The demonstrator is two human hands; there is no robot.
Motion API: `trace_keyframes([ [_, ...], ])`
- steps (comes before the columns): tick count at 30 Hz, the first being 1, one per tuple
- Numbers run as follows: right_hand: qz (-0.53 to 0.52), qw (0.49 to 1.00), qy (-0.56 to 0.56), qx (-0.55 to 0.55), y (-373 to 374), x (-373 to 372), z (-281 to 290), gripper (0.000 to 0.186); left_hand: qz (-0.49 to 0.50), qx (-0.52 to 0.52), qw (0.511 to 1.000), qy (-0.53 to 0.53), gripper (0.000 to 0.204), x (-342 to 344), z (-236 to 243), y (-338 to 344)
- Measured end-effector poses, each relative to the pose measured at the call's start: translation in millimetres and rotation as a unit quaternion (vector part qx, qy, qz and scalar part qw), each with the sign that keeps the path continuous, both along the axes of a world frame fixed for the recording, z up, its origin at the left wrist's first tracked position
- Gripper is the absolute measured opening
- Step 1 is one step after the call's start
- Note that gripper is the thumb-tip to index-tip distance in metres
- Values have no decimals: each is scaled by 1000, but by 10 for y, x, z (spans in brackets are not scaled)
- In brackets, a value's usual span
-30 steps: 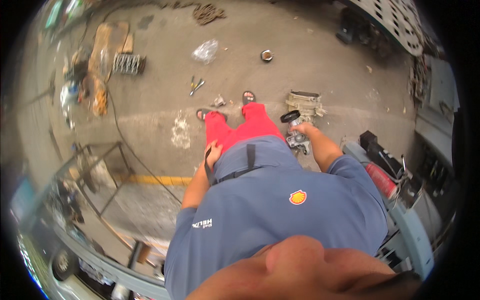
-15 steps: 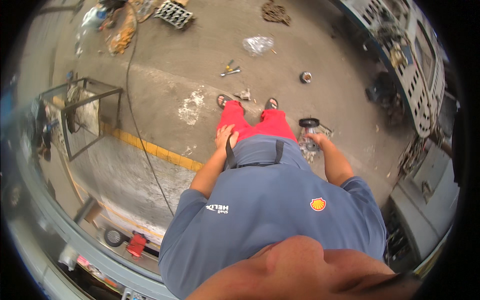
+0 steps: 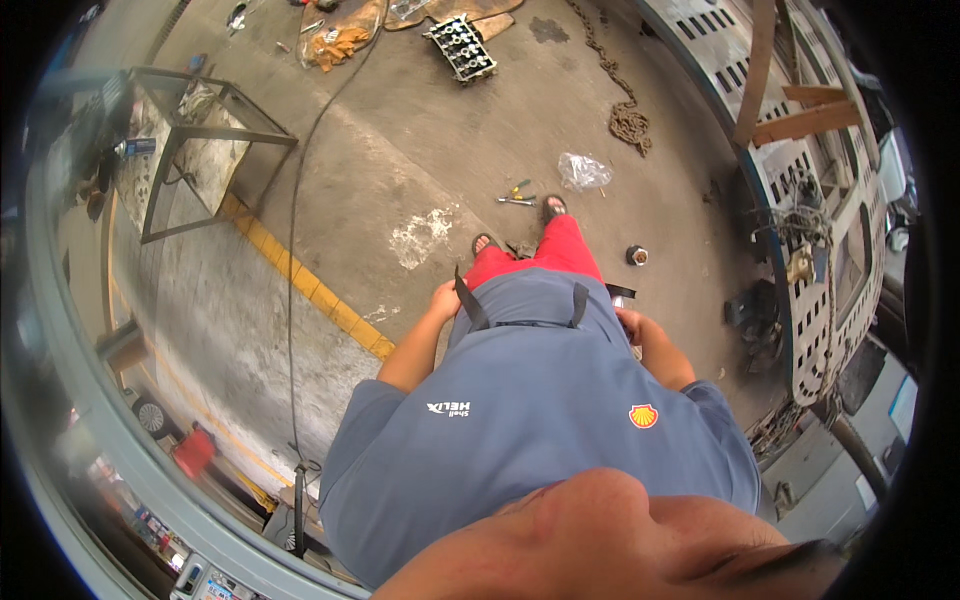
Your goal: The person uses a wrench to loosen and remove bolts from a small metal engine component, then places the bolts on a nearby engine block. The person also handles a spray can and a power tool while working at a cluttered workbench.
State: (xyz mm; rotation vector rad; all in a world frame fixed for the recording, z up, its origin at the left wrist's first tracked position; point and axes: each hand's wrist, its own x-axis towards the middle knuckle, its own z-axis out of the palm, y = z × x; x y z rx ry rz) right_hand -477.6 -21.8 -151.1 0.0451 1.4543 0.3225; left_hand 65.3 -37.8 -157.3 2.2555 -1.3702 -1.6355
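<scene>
I look straight down my blue shirt and red shorts to my sandalled feet on the concrete floor. My left hand [image 3: 443, 298] rests at my left hip beside a black strap [image 3: 468, 300]; its fingers are too small to read. My right hand [image 3: 633, 324] is at my right hip, closed around a dark and silver metal part [image 3: 620, 293] that is mostly hidden behind my shirt.
Hand tools [image 3: 516, 196], a clear plastic bag [image 3: 582, 172], a chain [image 3: 628, 122], a small round part [image 3: 637, 256] and a cylinder head [image 3: 460, 45] lie on the floor ahead. A metal frame stand [image 3: 200, 140], a yellow line [image 3: 310, 290] and a cable [image 3: 292, 300] are left; a perforated rack [image 3: 805, 200] is right.
The view has swung, so the floor things now sit further right and ahead. My right hand with the metal part has drawn in closer to my hip.
</scene>
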Motion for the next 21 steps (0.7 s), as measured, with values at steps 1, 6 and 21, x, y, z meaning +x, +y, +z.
trace_keyframes([
  [1,30,1000,6,3,-169,-17,-18,65,-6,22,1000,-12,51,45,-16,24],
  [6,178,984,-4,-2,-1256,-175,-413,75,152,20,988,14,47,12,-309,153],
  [21,-195,937,253,-144,-2111,70,-914,83,-86,70,987,-119,48,238,687,-2105],
])
